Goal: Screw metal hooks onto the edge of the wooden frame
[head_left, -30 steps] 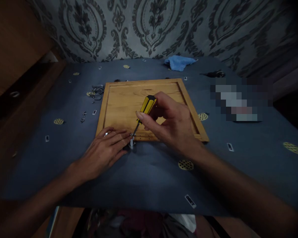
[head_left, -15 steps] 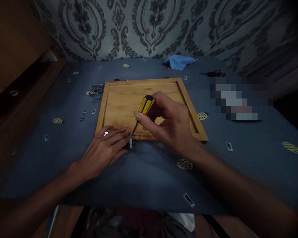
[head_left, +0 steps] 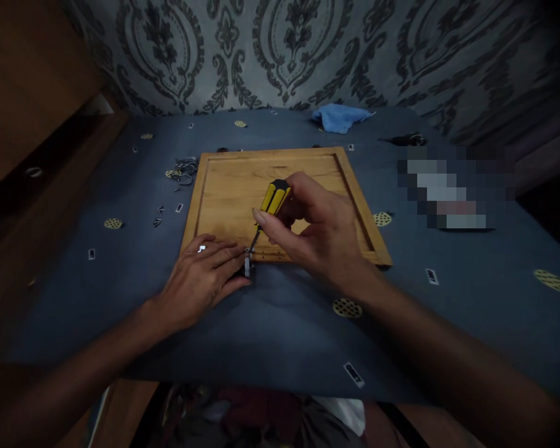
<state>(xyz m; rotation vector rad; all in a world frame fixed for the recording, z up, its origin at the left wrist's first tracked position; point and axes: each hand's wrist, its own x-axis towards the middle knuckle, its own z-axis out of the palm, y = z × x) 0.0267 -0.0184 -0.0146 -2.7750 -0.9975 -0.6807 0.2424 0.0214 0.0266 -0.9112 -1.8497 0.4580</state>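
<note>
A square wooden board [head_left: 228, 193] with a raised rim lies on a blue cloth. My right hand [head_left: 320, 233] is closed round a yellow and black screwdriver [head_left: 273, 200]. The screwdriver's tip rests at the board's near edge, on a small metal piece [head_left: 247, 264]. My left hand [head_left: 203, 274] lies flat beside that spot, its fingertips pressing the metal piece against the board's edge. A ring shows on one left finger.
Loose screws [head_left: 157, 218] and a heap of metal hooks [head_left: 184, 169] lie left of the board. A blue rag [head_left: 340, 117] sits at the back by the patterned wall. A blurred patch is on the right. A wooden cabinet stands at the left.
Almost nothing has shifted. My right hand has turned the screwdriver handle slightly; my left hand has stayed on the metal piece.
</note>
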